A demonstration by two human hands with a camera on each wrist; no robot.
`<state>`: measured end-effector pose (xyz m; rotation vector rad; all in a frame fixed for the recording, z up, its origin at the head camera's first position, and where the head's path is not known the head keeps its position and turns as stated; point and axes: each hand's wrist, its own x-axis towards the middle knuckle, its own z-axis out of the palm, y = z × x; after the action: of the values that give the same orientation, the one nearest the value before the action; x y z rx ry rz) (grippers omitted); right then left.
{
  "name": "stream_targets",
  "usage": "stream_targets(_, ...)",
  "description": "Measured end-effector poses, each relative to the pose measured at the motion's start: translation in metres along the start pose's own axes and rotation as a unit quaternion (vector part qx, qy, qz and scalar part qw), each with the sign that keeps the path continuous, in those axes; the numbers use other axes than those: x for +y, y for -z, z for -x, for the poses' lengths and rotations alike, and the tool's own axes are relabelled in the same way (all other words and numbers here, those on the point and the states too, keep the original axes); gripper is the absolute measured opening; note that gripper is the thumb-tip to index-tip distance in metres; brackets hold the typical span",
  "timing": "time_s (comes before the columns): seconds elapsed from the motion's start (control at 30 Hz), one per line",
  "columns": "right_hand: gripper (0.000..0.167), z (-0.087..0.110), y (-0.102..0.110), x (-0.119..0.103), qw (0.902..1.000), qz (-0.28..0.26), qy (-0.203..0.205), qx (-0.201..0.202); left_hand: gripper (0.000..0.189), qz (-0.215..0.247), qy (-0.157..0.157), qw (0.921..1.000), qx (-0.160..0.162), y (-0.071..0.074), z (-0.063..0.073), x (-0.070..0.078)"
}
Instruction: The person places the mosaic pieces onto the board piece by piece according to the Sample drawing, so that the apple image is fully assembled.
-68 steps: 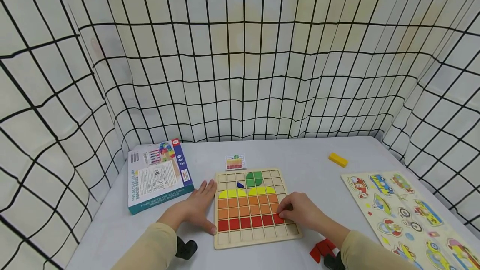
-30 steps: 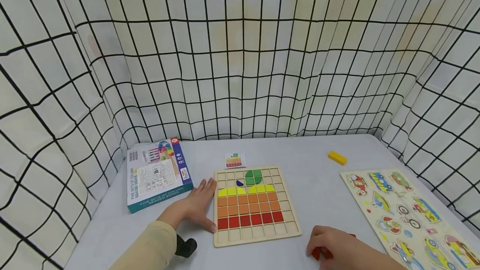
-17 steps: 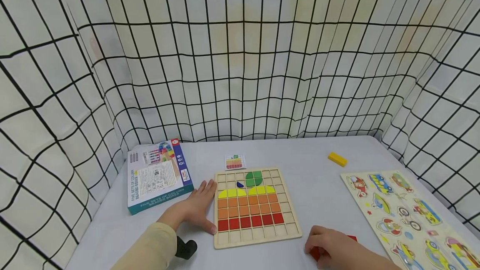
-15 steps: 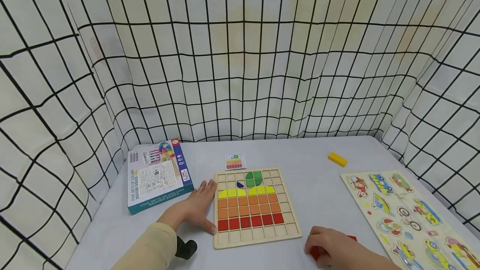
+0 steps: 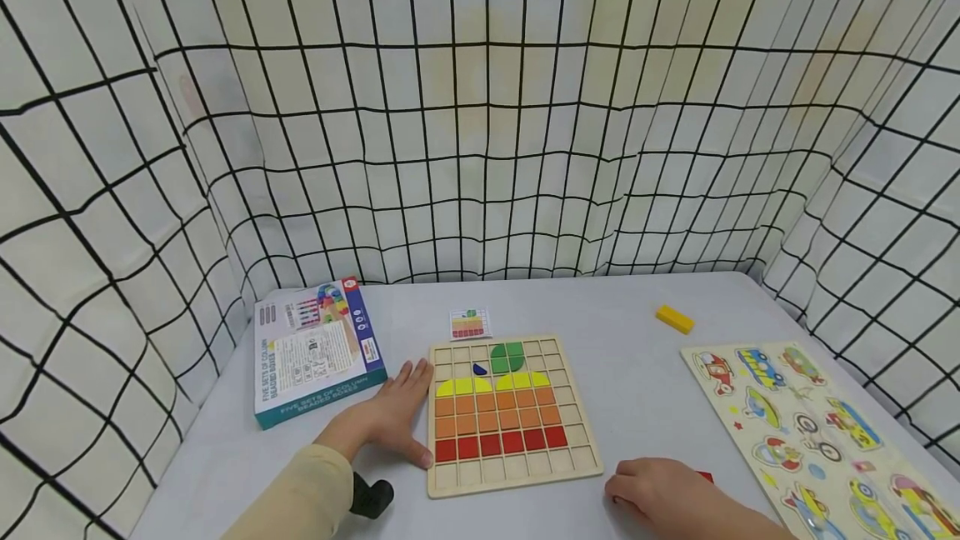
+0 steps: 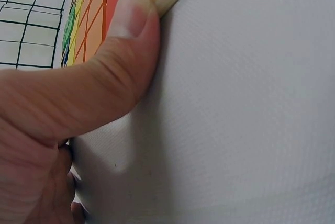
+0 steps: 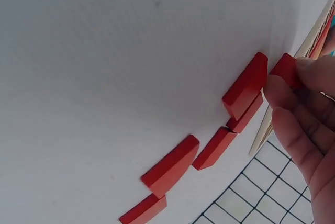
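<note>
My left hand [image 5: 390, 415] lies spread on the table, its thumb against the left edge of the wooden grid board [image 5: 498, 482]. In the left wrist view, the thumb [image 6: 131, 25] presses at the board's corner, beside red and orange squares. Lower right of the board, my right hand [image 5: 667, 490] pinches a small red block [image 7: 285, 68] between thumb and fingers, clearest in the right wrist view. Several loose red blocks [image 7: 172, 166] lie beside that hand, some with a curved side. On the board sit a red row [image 5: 501, 442], orange squares [image 5: 487, 411], yellow pieces, green pieces [image 5: 507, 357] and a blue piece.
A small pattern card [image 5: 470, 323] lies behind the board. At left rests a boxed set [image 5: 318, 357]; at right, a picture puzzle board [image 5: 795, 432] and a yellow block [image 5: 675, 319]. A black object [image 5: 371, 497] is by my left wrist. Netting surrounds the table.
My right hand has left the right end of the red row, moved right to the loose red blocks and now pinches one, shifting slightly left. The left hand stays put.
</note>
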<state>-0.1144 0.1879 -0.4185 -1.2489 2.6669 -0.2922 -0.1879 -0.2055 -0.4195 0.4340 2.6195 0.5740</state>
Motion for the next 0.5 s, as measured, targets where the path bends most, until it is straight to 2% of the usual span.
stream_targets(0.13, 0.012, -0.008, 0.001, -0.006, 0.9987, -0.038, -0.01, 0.032, 0.129, 0.0, 0.0, 1.0, 0.0, 0.0, 0.001, 0.001)
stream_targets(0.27, 0.013, -0.027, 0.006, -0.017, 0.9882, -0.137, -0.044, 0.054, 0.129, 0.0, 0.004, 1.0, 0.002, 0.0, 0.002, 0.002)
stream_targets(0.37, 0.01, -0.045, 0.007, -0.023, 0.9664, -0.242, -0.068, 0.056, 0.129, 0.002, 0.006, 1.0, 0.003, 0.0, 0.002, 0.002)
stream_targets(0.5, 0.007, -0.068, 0.004, -0.03, 0.9243, -0.363, -0.09, 0.075, 0.129, 0.001, 0.007, 1.0, 0.002, 0.001, 0.002, 0.002)
